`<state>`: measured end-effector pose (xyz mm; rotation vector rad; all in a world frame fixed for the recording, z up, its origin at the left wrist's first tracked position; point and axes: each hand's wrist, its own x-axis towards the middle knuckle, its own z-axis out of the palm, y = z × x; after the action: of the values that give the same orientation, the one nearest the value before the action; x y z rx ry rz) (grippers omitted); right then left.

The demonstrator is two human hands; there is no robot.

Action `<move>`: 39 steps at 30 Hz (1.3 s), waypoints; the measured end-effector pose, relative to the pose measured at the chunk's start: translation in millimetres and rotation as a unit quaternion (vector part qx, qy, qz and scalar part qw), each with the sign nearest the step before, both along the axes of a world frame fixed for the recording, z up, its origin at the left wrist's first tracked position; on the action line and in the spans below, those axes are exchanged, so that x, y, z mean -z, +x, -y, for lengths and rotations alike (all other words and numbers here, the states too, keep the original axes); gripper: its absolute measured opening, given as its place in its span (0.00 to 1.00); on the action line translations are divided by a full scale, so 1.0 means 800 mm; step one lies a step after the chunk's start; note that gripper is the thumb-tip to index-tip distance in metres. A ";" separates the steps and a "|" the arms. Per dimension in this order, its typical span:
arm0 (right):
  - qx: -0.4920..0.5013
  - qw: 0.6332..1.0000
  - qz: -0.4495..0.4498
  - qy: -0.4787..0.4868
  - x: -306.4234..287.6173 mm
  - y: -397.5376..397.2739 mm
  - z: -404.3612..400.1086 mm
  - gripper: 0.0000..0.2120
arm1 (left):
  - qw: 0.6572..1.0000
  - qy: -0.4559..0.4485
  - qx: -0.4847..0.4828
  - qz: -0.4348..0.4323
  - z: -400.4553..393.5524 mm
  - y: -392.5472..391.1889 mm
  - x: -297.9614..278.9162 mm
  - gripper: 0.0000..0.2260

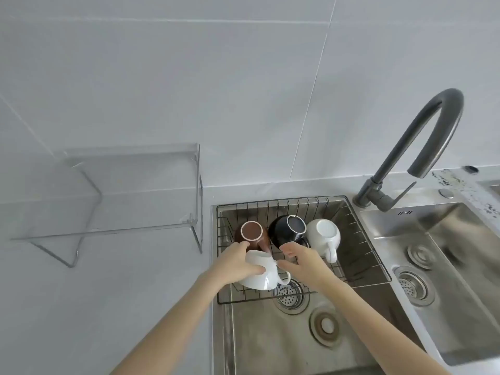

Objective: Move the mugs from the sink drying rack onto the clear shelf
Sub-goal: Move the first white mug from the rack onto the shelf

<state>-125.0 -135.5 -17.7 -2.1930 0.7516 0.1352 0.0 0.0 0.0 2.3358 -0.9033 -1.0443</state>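
Left hand point(238, 262) fingers wrap the near white mug point(257, 277) in the wire drying rack point(359, 239), right hand point(303, 259) loose-fingered beside its handle to steady, clear shelf point(130, 169) waiting empty.

Glossy glazed ceramic on the mugs: white mug point(258, 277), brown mug point(253, 234), black mug point(286, 230). Thin dark metal wire for the drying rack point(359, 239). Brushed steel, a little stained, in the sink point(270, 342). Transparent smooth plastic for the clear shelf point(130, 190). Matt grey metal on the tap point(422, 136).
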 end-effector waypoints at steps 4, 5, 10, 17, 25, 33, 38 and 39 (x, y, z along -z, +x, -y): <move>-0.003 0.999 -0.041 0.034 0.016 0.006 0.012 0.19 | 0.999 0.035 0.003 0.000 0.012 0.003 0.014 0.30; -0.002 0.998 -0.052 0.040 0.022 0.007 0.015 0.18 | 0.999 0.042 0.003 -0.005 0.015 0.003 0.020 0.30; -0.018 0.994 -0.085 0.063 0.036 0.009 0.022 0.14 | 0.998 0.047 -0.019 -0.026 0.023 0.005 0.039 0.26; 0.011 0.993 -0.072 0.096 0.046 0.016 0.023 0.12 | 0.998 0.054 -0.039 -0.024 0.029 0.010 0.046 0.26; 0.048 0.990 0.003 0.133 0.014 0.012 0.028 0.04 | 0.998 -0.006 -0.056 0.000 0.027 0.017 0.016 0.25; 0.032 0.983 0.159 0.081 -0.134 0.044 0.021 0.05 | 0.980 -0.152 -0.103 0.075 0.002 0.046 -0.112 0.29; 0.017 0.969 0.239 0.059 -0.192 0.101 -0.028 0.06 | 0.964 -0.213 -0.126 0.099 -0.053 0.095 -0.177 0.28; 0.012 0.967 0.247 0.052 -0.198 0.115 -0.041 0.05 | 0.962 -0.219 -0.128 0.100 -0.067 0.106 -0.187 0.29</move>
<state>-32.7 -103.0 140.5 -1.9950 0.4735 -0.3666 85.2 53.8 149.5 2.1258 -0.7806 -0.4519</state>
